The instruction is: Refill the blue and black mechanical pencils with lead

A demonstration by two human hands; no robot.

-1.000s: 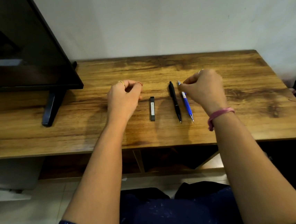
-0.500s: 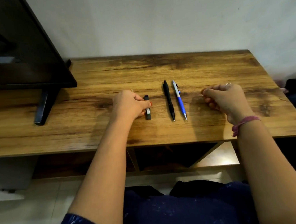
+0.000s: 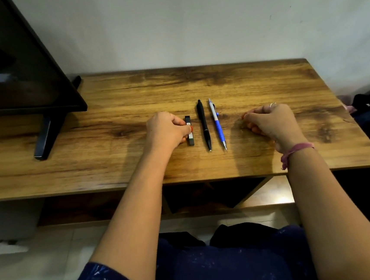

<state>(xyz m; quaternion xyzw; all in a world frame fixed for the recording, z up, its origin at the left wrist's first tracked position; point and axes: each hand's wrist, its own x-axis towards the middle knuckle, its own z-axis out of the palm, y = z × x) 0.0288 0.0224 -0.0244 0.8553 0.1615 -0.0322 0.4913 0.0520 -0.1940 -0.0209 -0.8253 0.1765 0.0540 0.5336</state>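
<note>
Left hand grip: thumb and fingertips pinching the black lead case mid-length; case still flat on the tabletop, about midway between the far and near edges. Right hand grip: fingers curled into a loose fist, holding nothing, resting on the tabletop toward the right edge. Black pencil lies just right of the case, blue pencil beside it, parallel, not touching, tips toward the near edge. Both pencils sit between the hands. Monitor stands at the far-left corner.
</note>
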